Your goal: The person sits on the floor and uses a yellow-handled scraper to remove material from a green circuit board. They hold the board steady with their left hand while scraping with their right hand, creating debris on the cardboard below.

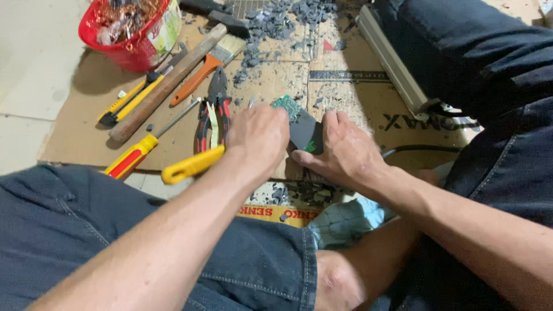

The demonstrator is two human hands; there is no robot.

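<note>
Both hands meet at the centre of the frame over a sheet of cardboard (pixel 368 109) spread on the floor. The left hand (pixel 259 135) is curled into a closed grip around a tool with a yellow handle (pixel 193 164), which juts out toward the lower left; the working end of that tool is hidden behind the hand. The right hand (pixel 345 152) lies just beside it, fingers bent and pressed down on a dark grey plastic casing (pixel 304 133), holding it against the cardboard. A small green circuit board (pixel 288 105) sticks out of the casing's upper end, between the two hands. To the left of the hands lie red-and-black pliers (pixel 212 112), a yellow-and-red screwdriver (pixel 138 152), a hammer with a long wooden handle (pixel 167 86), an orange-handled paintbrush (pixel 210 66) and a yellow utility knife (pixel 124 103), all near one another on the cardboard. A red basket (pixel 129 49) filled with copper-coloured wire scraps sits in the upper left of the frame. Grey plastic fragments (pixel 276 23) are scattered across the upper centre, with more at the near edge of the cardboard below the hands. A pale metal rail (pixel 391 63) runs diagonally at the upper right, beside the person's dark trouser leg.
</note>
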